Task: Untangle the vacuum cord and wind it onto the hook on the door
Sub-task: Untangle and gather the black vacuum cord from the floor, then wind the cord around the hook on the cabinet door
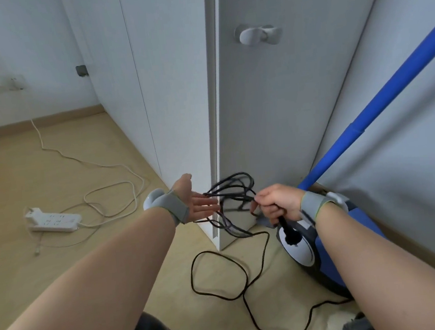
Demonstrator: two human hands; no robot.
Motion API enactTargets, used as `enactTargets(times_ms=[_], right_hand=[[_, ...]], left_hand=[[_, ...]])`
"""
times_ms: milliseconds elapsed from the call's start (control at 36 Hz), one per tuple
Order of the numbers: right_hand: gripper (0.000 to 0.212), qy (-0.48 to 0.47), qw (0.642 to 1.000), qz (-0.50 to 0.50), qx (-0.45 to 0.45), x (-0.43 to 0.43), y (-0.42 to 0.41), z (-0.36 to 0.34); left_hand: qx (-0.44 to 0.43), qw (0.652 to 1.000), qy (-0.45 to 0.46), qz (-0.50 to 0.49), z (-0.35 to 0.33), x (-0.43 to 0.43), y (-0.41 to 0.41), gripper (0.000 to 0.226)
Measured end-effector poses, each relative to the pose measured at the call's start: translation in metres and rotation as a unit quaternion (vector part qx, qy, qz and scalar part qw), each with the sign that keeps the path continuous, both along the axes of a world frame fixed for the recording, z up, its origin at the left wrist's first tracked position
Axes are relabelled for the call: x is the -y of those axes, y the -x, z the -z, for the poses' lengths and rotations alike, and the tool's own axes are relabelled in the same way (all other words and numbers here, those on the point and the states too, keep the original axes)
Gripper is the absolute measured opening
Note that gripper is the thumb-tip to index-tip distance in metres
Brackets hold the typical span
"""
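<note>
Left hand [193, 202], fingers straight, carries vacuum cord [230, 193] loops; right hand [277, 203] beside it grips the cord, plug [291, 235] below.

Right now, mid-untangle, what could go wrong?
1. The tangled cord is draped over the straight fingers of the left hand; a pull by the right hand could cinch it into a knot.
2. The plug dangles below the right hand and may swing into the vacuum.
3. The slack loop on the floor could snag underfoot on the way to the hook.
</note>
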State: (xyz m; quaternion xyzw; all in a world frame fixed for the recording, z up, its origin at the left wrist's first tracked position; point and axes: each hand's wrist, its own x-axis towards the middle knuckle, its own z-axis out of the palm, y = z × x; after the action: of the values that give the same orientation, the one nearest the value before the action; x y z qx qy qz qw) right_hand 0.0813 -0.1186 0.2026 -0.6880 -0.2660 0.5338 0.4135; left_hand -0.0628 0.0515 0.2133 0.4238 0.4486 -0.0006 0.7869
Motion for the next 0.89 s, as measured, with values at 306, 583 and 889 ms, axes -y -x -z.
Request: enactTargets(times_ms=[306, 583, 889], right_hand=[[0.034, -0.134, 0.988, 0.071, -0.037, -0.001, -0.009, -0.017], [0.025, -0.146, 0.981, 0.121, -0.025, -0.011, 0.0, -0.01], [0.05, -0.221, 0.954, 0.06, -0.194, -0.006, 0.01, -0.03]], left_hand=[[-0.048, 0.832, -0.502, 0.229, 0.012, 0.016, -0.018, 0.051], [0.008, 0.814, -0.523, 0.251, 0.012, 0.034, -0.021, 0.015], [0.024, 0.918, -0.388, 0.078, 0.005, 0.04, -0.02, 0.022]])
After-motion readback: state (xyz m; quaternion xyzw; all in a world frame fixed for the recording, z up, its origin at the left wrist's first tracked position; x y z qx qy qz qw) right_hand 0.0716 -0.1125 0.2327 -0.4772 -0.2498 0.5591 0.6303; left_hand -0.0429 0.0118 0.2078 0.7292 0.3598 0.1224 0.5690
